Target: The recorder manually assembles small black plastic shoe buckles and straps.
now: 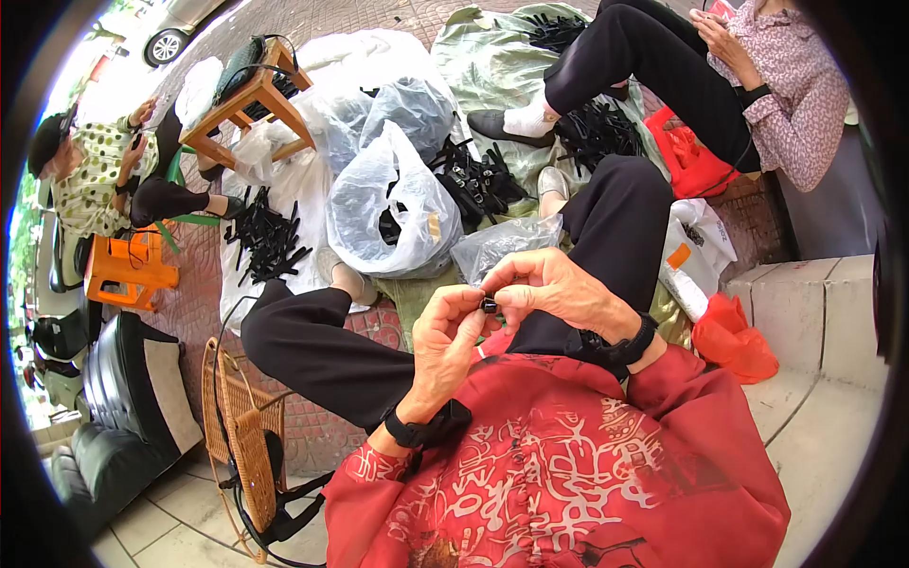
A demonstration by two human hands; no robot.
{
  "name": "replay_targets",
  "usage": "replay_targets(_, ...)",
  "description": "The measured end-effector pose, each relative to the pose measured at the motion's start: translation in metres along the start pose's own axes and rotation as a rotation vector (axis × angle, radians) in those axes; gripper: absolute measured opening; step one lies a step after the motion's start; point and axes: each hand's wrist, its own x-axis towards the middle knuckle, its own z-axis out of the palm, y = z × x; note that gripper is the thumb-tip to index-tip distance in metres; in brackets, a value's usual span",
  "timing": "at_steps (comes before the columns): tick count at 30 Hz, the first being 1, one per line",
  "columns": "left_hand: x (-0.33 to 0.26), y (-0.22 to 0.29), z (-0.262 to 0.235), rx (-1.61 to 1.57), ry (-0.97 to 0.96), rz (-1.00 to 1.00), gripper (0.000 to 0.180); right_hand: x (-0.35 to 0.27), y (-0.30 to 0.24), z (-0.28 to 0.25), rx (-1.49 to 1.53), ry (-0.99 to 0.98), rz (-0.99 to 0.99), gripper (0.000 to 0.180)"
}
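Observation:
Both my hands meet above my lap, fingertips almost touching. Between them is a small black piece (489,305) with a shiny spot, too small to make out its kind. My left hand (445,336) pinches it from the left with thumb and fingers. From the other side my right hand (554,289) also closes thumb and forefinger on it. Just beyond my hands lies a clear plastic bag (502,248). Behind that, a heap of black strap-like pieces with buckles (478,180) lies beside a large translucent bag (426,213) holding more black pieces.
Another pile of black strips (263,237) lies left, near a wooden stool (256,95) and an orange plastic stool (133,270). Two other people sit at far left and upper right. A wicker basket (241,426) stands by my left leg; a red bag (734,341) lies at my right.

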Motion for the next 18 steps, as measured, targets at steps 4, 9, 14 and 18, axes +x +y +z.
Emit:
replay_targets(4, 0.0, 0.004, 0.0, -0.128, -0.029, -0.04, 0.017, -0.002, 0.003, 0.0, 0.048, 0.013, -0.032, 0.02)
replay_targets(9, 0.001, 0.002, 0.002, -0.107, -0.048, -0.064, 0.018, -0.003, 0.011, -0.003, 0.071, -0.017, -0.099, 0.019)
replay_targets(14, 0.0, 0.001, 0.001, -0.117, -0.032, -0.087, 0.018, -0.006, 0.009, -0.001, -0.023, -0.015, -0.115, 0.022)
replay_targets(18, 0.001, 0.002, 0.002, -0.095, -0.026, -0.086, 0.018, -0.008, 0.013, 0.002, -0.048, 0.033, -0.14, 0.023)
